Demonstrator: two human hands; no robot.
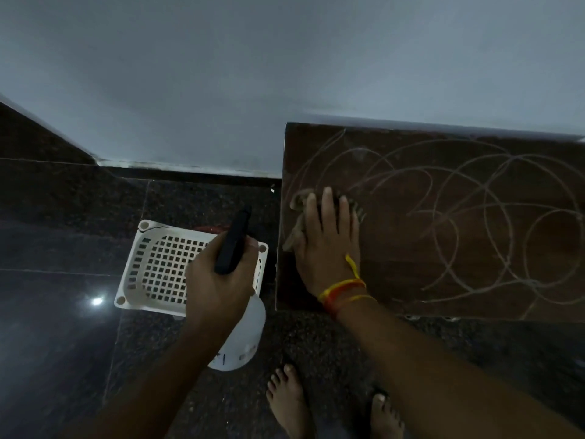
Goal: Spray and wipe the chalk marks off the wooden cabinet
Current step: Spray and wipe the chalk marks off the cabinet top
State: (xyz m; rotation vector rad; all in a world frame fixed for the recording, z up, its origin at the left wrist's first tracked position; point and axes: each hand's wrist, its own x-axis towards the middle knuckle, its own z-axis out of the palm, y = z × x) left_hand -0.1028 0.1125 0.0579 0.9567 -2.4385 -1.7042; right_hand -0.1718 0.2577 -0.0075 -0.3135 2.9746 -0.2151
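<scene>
The wiping step is in hand: a cloth (296,223) is pressed by the flat right hand (329,245) on the left end of the wooden cabinet top (411,280), the spray bottle (240,327) is gripped by the left hand (218,280), and strokes rightward over the remaining chalk marks (459,210) are probably needed next.

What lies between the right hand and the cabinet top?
In the head view, a crumpled cloth lies under the right hand, pressed flat onto the chalk-marked cabinet top.
</scene>
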